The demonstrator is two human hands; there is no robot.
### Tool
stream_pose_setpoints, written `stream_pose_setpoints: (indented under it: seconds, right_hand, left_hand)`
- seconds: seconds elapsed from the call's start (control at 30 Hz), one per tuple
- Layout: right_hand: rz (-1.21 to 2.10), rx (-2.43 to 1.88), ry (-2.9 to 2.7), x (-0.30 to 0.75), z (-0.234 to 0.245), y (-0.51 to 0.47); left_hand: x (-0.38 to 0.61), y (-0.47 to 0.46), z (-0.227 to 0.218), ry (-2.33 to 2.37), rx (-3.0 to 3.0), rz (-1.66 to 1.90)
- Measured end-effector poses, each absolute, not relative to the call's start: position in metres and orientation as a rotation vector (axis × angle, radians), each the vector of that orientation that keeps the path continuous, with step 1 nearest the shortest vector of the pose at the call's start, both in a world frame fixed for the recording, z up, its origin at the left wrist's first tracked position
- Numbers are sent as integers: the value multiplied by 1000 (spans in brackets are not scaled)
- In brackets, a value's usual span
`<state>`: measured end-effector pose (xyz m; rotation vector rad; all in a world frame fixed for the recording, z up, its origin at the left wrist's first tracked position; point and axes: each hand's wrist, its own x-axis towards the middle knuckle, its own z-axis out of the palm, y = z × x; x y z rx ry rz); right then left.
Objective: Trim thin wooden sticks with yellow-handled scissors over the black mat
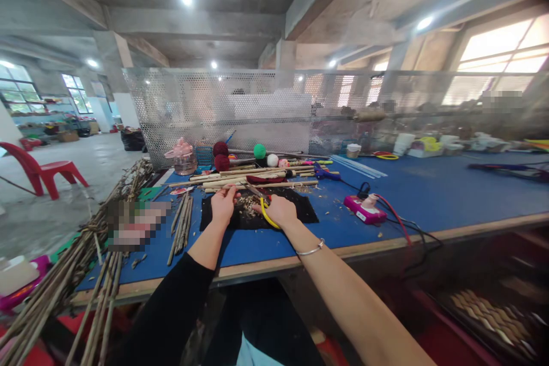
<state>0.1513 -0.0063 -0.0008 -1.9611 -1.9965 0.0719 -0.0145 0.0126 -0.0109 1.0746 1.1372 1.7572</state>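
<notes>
My right hand (281, 210) is closed around a pair of scissors with yellow handles (266, 216); the blades point forward and left, toward my other hand. My left hand (223, 205) is closed in a pinch beside the blades. Whatever lies between its fingertips is too small to make out. Both hands are over a black cloth (303, 209) on the blue tabletop, with wood chips (246, 206) scattered between them. Just beyond the fingers lie several peeled wooden sticks (261, 174) and a dark red piece (266, 180).
Bundled twigs (90, 234) hang over the table's left edge, near short sticks (182, 226). Behind are yarn balls (259, 151), a jar (184, 163) and a perforated metal screen (214, 103). A blue glue gun (323, 172) and a corded purple power strip (364, 210) are on the right.
</notes>
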Motion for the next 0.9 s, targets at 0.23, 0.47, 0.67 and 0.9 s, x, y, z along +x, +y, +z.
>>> stream_pose_setpoints:
  seconds: [0.23,0.47,0.67,0.9]
  right_hand:
    - [81,-1966,-1996,151,0,-7]
    - [123,-1980,-2002,151,1,-7]
    - [115,-1982,-2022,152,0,-8]
    - [74,-1965,-2026,152,-2,-6]
  left_hand:
    - [-18,14,-13,1216,1128,1779]
    - [-18,15,-14,1265,1154,1780]
    - [-20,16,-17,1314,1221,1763]
    - [-25,18,-12,1460,1228,1854]
